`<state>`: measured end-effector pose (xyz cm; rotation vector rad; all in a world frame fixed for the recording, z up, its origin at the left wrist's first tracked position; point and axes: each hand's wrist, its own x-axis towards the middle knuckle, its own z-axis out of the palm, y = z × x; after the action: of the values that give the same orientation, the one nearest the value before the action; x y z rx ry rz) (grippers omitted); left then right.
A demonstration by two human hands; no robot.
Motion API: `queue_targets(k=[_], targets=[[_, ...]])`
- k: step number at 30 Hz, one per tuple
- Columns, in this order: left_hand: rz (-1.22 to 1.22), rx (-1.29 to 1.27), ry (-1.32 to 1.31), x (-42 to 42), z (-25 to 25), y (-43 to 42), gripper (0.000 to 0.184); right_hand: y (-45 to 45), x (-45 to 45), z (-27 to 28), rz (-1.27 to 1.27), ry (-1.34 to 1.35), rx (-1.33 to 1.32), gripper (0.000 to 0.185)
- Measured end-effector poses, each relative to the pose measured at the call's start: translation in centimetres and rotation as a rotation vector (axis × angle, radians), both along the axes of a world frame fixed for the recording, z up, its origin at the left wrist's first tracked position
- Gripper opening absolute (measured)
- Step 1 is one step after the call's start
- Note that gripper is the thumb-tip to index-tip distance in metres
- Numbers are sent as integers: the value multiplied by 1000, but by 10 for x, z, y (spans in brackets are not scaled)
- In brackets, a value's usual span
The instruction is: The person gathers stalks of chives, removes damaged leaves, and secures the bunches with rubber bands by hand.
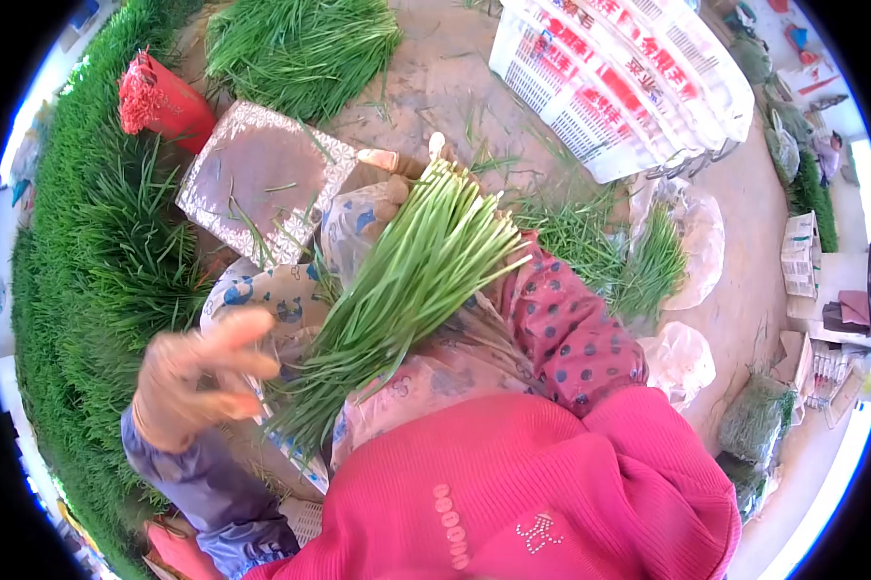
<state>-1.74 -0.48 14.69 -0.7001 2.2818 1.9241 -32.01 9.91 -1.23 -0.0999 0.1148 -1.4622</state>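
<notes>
A thick bunch of garlic chives, pale stem ends at the top and green leaves trailing down-left, lies slantwise over my lap. My right hand, in a tan glove, is wrapped around it from beneath; its palm is hidden, while some fingers show beside the stems. Left of the leaf tips, my left hand is raised, also gloved, with fingers apart and nothing in them. It is slightly blurred by motion. A patterned apron covers my knees.
A low square stool stands ahead, beside a red bundle of ties. Piled chives lie on the floor beyond, and a long bank of chives runs along the left. A white printed basket stands ahead right, near loose leaves and plastic bags.
</notes>
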Motion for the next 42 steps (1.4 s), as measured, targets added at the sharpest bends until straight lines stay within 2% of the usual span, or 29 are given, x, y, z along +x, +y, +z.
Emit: queue_targets(k=[1,2,4,6,9,11,12,13,15,16,18,20,21,23,24,25,27,28,29,31,36,38,39,41,42], targets=[[111,202,269,-9,-13,-4,91,-3,1,6,7,3,-5,58],[325,140,231,-24,-24,1,110,-6,4,9,44,-19,-123,61],[171,75,217,-65,-55,-3,124,-12,8,16,116,-54,-309,64],[-11,-3,260,-79,-142,-10,126,-13,10,26,165,-51,-355,66],[-218,247,195,-104,-162,15,110,-7,7,37,239,-26,-388,69],[-217,549,271,-113,-164,39,93,0,2,39,273,15,-381,71],[-191,564,236,-113,-164,44,79,4,-1,39,273,60,-354,72],[-203,575,232,-114,-163,49,79,7,-6,39,247,133,-292,73],[-90,642,154,-113,-157,54,78,16,-12,44,75,464,72,67],[-57,673,152,-111,-163,57,76,18,-25,49,-39,720,139,58],[-10,686,164,-110,-164,67,73,25,-65,37,-230,1147,415,53],[37,694,181,-112,-161,67,70,48,-75,59,-413,1292,449,40],[59,661,169,-113,-159,67,66,61,-79,69,-408,1293,454,40],[81,638,153,-114,-156,70,62,81,-78,88,-401,1656,272,30],[104,622,160,-116,-155,71,59,87,-66,101,-359,1780,308,25],[125,603,167,-117,-153,71,56,91,-54,103,-361,1778,314,25],[119,594,159,-120,-151,74,54,93,-33,104,-497,2516,114,29],[143,604,176,-119,-154,76,53,92,-23,98,-537,2584,146,30],[170,613,193,-119,-158,77,52,89,-18,91,-539,2580,148,30],[164,590,183,-115,-166,77,55,84,-13,78,-302,2539,395,26],[147,466,88,-112,-167,78,56,85,-28,63,-175,2706,365,22],[207,573,105,-114,-170,79,54,84,-45,61,-264,2695,592,26],[206,573,106,-114,-170,80,54,88,-56,64,-264,2696,593,26],[249,644,96,-114,-169,80,53,93,-75,74,-598,2246,681,31],[251,639,94,-114,-169,79,53,90,-70,81,-601,2242,678,31]])
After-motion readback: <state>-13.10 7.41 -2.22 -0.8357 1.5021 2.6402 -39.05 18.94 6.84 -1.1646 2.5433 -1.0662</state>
